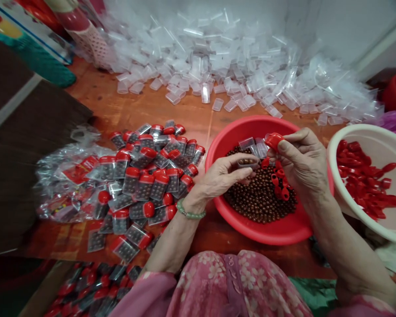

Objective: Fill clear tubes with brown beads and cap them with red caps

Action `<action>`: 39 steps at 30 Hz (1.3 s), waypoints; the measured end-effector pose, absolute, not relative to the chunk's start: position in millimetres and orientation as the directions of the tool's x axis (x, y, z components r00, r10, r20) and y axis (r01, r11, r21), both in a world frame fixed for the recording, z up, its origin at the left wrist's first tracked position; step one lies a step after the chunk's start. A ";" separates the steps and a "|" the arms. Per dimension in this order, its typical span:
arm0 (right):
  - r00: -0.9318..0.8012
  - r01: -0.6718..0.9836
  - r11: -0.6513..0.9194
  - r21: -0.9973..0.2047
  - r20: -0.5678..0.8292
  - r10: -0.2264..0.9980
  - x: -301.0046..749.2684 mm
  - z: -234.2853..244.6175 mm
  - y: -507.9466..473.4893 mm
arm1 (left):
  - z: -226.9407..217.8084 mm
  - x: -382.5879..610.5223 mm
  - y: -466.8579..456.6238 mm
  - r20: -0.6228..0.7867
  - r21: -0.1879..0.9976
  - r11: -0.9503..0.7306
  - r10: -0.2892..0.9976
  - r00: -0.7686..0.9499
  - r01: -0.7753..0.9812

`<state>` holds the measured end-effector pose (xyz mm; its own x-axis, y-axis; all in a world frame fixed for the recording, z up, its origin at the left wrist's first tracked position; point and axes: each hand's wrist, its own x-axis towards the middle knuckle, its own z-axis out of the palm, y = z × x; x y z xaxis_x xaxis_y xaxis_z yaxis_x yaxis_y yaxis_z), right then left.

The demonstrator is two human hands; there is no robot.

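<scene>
heap of empty clear containers [237, 57] is lying at back, capped filled ones [145, 176] at left. over red basin [270, 231] w/ brown beads [257, 198], left hand [224, 176] is pinching a bead-filled container [248, 162], right hand [303, 163] is pinching a red cap [273, 140] just above it.

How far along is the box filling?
Done: a pile of capped boxes lies at left. In hand: left hand holds a bead-filled box, right hand a red cap. Left: many empty boxes behind, beads in the red bowl, caps in the white bowl.
</scene>
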<state>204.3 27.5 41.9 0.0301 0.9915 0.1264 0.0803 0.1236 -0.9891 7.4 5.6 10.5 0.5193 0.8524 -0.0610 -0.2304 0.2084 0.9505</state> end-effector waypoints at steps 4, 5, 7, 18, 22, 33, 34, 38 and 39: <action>-0.016 0.088 0.102 -0.991 0.101 0.995 202.5 43.7 21.7 | 11.6 7.8 5.8 -0.091 0.933 0.264 0.829 0.551 -0.244; -0.030 0.113 0.108 -0.988 0.105 0.994 202.3 43.7 20.0 | 11.9 7.9 5.5 -0.100 0.923 0.285 0.826 0.555 -0.259; -0.049 0.157 0.134 -0.979 0.128 0.991 202.1 43.2 17.0 | 12.7 8.2 4.8 -0.112 0.914 0.305 0.822 0.558 -0.267; -0.087 0.217 0.289 -0.932 0.276 0.957 199.0 38.3 13.3 | 10.9 14.9 3.4 -0.069 0.945 0.197 0.901 0.428 -0.262; -0.129 0.240 0.408 -0.881 0.388 0.913 197.0 37.0 14.8 | 9.9 14.0 3.8 -0.034 0.958 0.161 0.886 0.462 -0.238; -0.320 0.425 0.656 -0.624 0.574 0.754 201.4 42.6 15.0 | 8.3 12.3 7.5 0.029 0.980 0.065 0.888 0.459 -0.188; -0.320 0.440 0.660 -0.609 0.581 0.749 204.1 42.8 14.6 | 8.7 12.2 7.8 0.018 0.978 0.081 0.888 0.459 -0.194; -0.242 0.470 0.641 -0.607 0.610 0.755 218.8 40.4 13.0 | 10.8 11.5 8.4 -0.067 0.964 0.176 0.885 0.460 -0.199; -0.215 0.474 0.624 -0.621 0.606 0.766 221.6 39.6 12.9 | 11.0 11.4 8.5 -0.068 0.967 0.172 0.887 0.457 -0.188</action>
